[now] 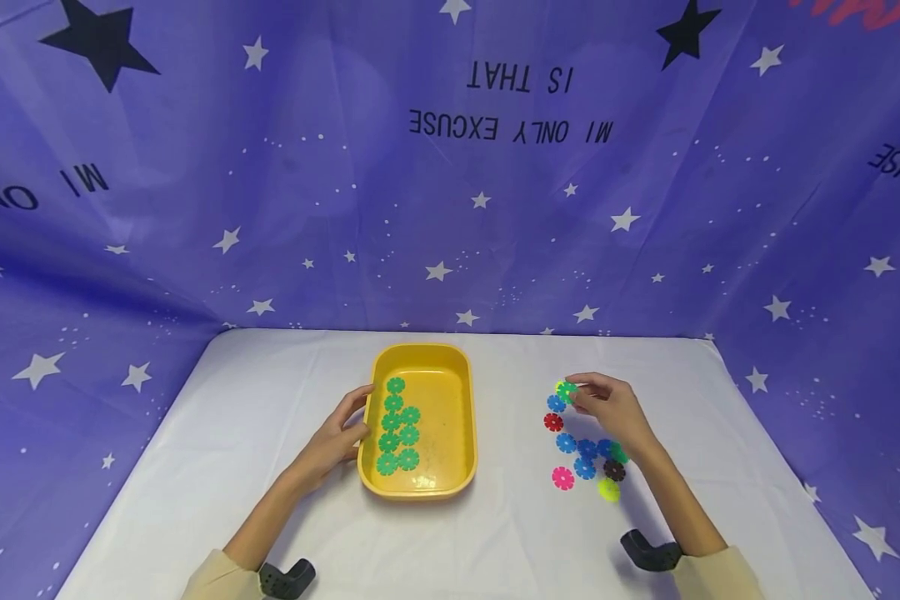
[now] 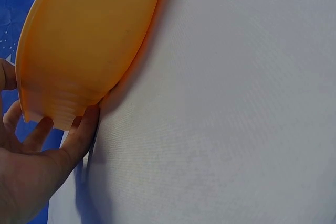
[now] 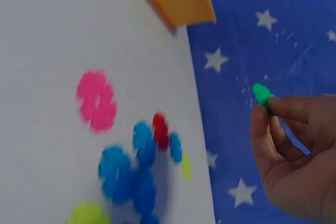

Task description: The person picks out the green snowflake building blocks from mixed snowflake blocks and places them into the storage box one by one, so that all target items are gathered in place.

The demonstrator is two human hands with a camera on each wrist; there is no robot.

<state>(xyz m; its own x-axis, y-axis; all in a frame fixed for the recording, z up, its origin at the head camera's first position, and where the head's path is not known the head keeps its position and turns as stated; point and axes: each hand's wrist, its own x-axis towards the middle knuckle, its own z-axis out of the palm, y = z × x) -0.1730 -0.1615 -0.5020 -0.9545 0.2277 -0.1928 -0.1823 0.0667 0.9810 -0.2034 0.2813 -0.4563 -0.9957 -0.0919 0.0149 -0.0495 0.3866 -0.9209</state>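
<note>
My left hand grips the left wall of a yellow plastic tray; in the left wrist view its fingers reach around the tray's outer side. Several green notched flower-shaped discs lie inside along the tray's left half. To the right, my right hand pinches a green flower disc between thumb and forefinger, held above the table. Below and beside that hand lie blue discs, a red disc and a pink disc.
Near the right forearm are a black disc, a yellow disc and another green disc. A white cloth covers the table. Purple star-printed fabric hangs behind and at both sides.
</note>
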